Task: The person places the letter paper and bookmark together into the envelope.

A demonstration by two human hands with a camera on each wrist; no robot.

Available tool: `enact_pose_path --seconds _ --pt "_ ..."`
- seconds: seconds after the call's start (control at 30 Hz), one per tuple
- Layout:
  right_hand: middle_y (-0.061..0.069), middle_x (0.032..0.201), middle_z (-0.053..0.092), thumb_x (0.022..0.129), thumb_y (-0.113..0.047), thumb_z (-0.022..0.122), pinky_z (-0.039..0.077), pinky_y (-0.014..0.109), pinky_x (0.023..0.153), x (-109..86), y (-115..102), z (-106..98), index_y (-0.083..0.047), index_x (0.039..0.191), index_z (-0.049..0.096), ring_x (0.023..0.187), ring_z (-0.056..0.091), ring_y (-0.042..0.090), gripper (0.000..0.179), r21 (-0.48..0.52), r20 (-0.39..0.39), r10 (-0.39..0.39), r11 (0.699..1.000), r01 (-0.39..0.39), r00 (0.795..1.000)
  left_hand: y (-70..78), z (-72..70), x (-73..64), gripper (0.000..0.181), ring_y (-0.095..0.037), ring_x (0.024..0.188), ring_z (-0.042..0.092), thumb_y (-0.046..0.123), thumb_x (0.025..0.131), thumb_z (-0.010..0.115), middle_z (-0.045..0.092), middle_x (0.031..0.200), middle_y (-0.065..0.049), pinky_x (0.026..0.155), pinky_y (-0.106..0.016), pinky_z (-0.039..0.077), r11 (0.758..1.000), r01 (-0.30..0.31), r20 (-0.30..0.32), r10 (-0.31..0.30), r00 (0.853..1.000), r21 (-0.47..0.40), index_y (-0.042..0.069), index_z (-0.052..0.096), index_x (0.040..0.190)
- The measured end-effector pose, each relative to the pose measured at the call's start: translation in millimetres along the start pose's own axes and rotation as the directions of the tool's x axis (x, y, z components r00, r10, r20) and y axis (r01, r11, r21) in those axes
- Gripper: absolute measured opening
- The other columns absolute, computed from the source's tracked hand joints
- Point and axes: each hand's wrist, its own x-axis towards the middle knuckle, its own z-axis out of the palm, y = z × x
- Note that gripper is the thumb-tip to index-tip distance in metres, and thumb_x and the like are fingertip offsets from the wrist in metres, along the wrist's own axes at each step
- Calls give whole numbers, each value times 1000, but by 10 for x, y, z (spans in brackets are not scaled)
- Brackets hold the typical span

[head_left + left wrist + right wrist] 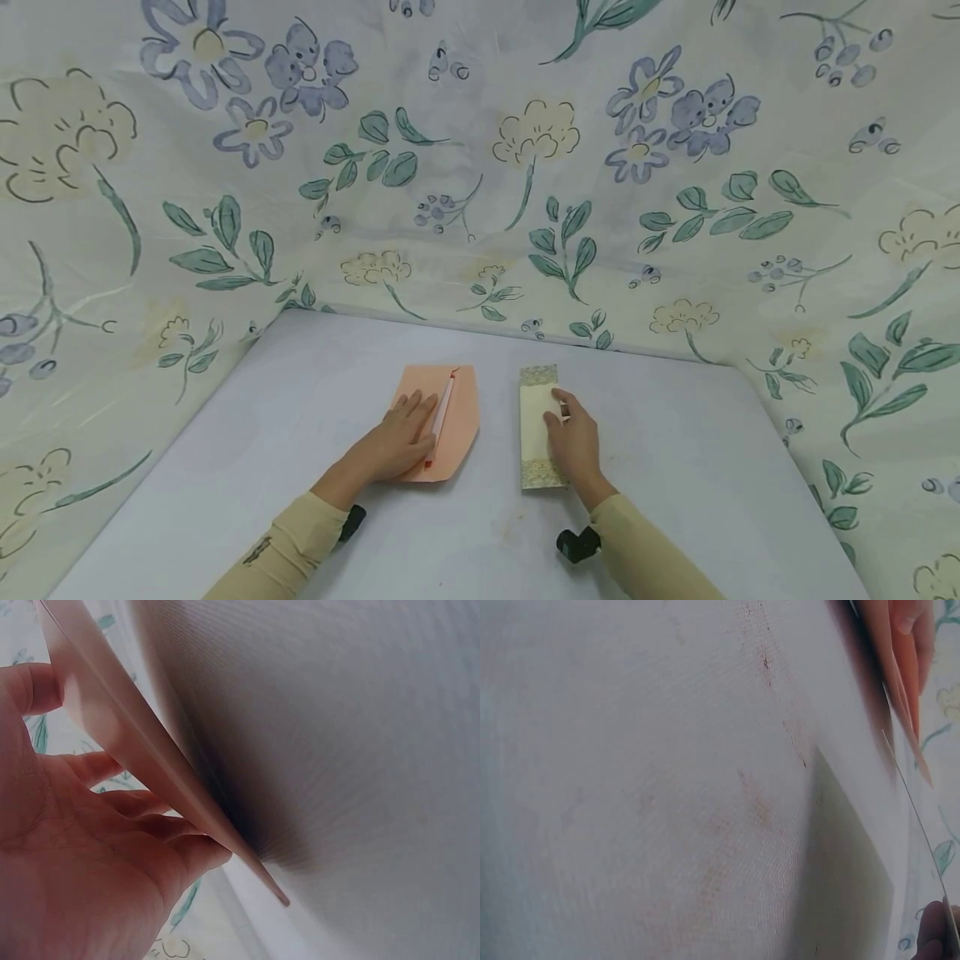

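My left hand [393, 446] rests on a salmon-pink paper envelope [461, 433], palm down with its fingers laid over the left half. A white pen with red ends [442, 417] lies slanted on the envelope, right at the fingertips and thumb. In the left wrist view, the edge of the envelope [127, 735] stands off the table above a dark shadow. To the right, my right hand [577, 437] pinches the right edge of a long cream card [536, 425] with speckled bands at both ends. The right wrist view shows this card [915, 799] edge-on, raised above its shadow.
Both things are over a white tabletop [262, 433] with faint reddish smudges near the right hand. A floral-printed cloth [465, 200] rises along the back and both sides. Black wrist cameras, such as the right one [577, 546], hang below the sleeves.
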Motion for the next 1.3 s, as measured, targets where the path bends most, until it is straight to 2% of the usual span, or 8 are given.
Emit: enact_pose_path --seconds 0.23,0.8,1.3 --pt "13 103 66 97 -9 65 46 30 64 -13 -19 41 -5 139 60 78 56 18 42 7 1 -17 1000 17 1000 -4 -4 -2 67 -48 152 14 26 100 50 20 164 -28 121 -60 19 1000 -6 -4 6 1000 12 2 29 159" --pt "11 103 66 97 -9 67 45 28 63 -21 -123 143 -8 140 60 76 54 17 43 3 10 -3 1000 3 1000 -16 -1 4 67 -47 152 13 27 100 50 20 165 -27 121 -61 19 1000 -4 2 4 1000 8 3 29 160" --pt "11 102 67 97 -10 67 47 30 65 -35 -238 238 -8 139 61 76 56 16 42 15 23 -36 999 36 999 2 -24 -10 68 -48 152 13 26 100 51 19 165 -28 120 -62 19 1000 -2 7 2 1000 -2 2 29 159"
